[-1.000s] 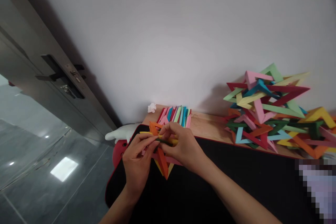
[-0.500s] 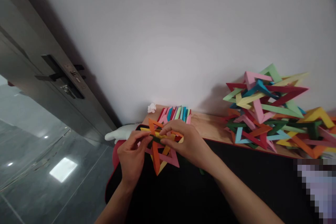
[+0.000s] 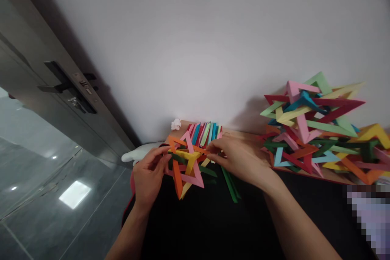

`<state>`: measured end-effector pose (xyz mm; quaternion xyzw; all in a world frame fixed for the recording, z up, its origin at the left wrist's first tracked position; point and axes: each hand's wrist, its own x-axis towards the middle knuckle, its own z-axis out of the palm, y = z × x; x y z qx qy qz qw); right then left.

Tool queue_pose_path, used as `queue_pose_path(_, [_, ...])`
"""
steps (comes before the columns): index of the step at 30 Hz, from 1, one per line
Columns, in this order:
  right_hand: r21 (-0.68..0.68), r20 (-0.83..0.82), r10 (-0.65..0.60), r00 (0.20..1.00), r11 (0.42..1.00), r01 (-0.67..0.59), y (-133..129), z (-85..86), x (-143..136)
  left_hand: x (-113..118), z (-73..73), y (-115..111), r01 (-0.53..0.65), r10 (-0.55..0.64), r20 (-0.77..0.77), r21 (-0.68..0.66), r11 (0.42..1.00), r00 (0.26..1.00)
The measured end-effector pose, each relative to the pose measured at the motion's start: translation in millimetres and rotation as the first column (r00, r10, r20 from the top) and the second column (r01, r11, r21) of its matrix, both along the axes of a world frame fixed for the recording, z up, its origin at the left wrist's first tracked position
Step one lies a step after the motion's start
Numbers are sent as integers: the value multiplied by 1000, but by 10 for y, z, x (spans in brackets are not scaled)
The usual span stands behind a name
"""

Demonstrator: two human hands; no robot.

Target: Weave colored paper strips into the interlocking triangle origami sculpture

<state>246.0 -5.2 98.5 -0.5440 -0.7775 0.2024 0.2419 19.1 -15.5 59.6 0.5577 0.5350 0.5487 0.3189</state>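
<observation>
An interlocked folded-paper star of orange, pink, yellow and cream frames hangs above the black mat. My left hand pinches its left side, where the end of a dark green paper strip meets the fingertips. That strip runs through the star and sticks out toward the lower right. At the star's right side my right hand closes its thumb and fingers at an orange point. More dark green paper strips lie on the mat, just below my right hand.
Folded strips in several colours stand in a row on the wooden surface by the wall, beside a crumpled white paper. Finished paper stars are piled at right. A grey door stands at left. The black mat lies below.
My right hand has moved right, from the star's middle to its right side. The dark green strip's free end now shows, and the loose green strips are in plainer view.
</observation>
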Motion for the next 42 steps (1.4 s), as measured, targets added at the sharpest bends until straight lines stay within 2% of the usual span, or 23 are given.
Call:
queue_pose_path(3, [43, 20, 48, 999, 998, -48, -24, -15, -27, 2, 7, 7, 0, 0, 47, 9, 1000, 999])
queue_pose_path(8, [-54, -8, 117, 993, 992, -117, -56, -16, -25, -9, 8, 15, 16, -18, 69, 27, 1000, 997])
queue_pose_path(16, [-108, 75, 35, 997, 994, -27, 116, -103, 139, -26, 29, 25, 74, -75, 95, 20, 997, 993])
queue_pose_path(18, [-180, 85, 67, 994, 982, -51, 154, -142, 169, -38, 16, 32, 73, -74, 114, 10, 997, 991])
queue_pose_path(20, [-296, 65, 173, 983, 944, -147, 166, -167, 184, -56, 3, 40, 66, -65, 132, -5, 998, 989])
queue_pose_path(22, [-394, 22, 279, 960, 885, -248, 163, -184, 193, -77, -2, 51, 63, -60, 136, -21, 998, 989])
queue_pose_path(24, [-458, -52, 322, 945, 833, -309, 165, -200, 207, -100, -2, 69, 65, -60, 139, -31, 997, 989])
queue_pose_path(28, [-474, -254, 241, 937, 813, -338, 230, -260, 263, -136, 2, 113, 55, -45, 207, -46, 997, 977])
queue_pose_path(31, [-485, -395, 179, 901, 792, -370, 309, -308, 299, -145, 8, 133, 75, -49, 300, -77, 994, 953])
queue_pose_path(38, [-367, -624, 125, 771, 824, -431, 335, -262, 289, -103, -13, 106, 99, -27, 502, -118, 988, 864])
queue_pose_path(42, [-310, -669, 127, 732, 848, -430, 302, -252, 274, -98, -81, 59, 100, 4, 559, -155, 983, 829])
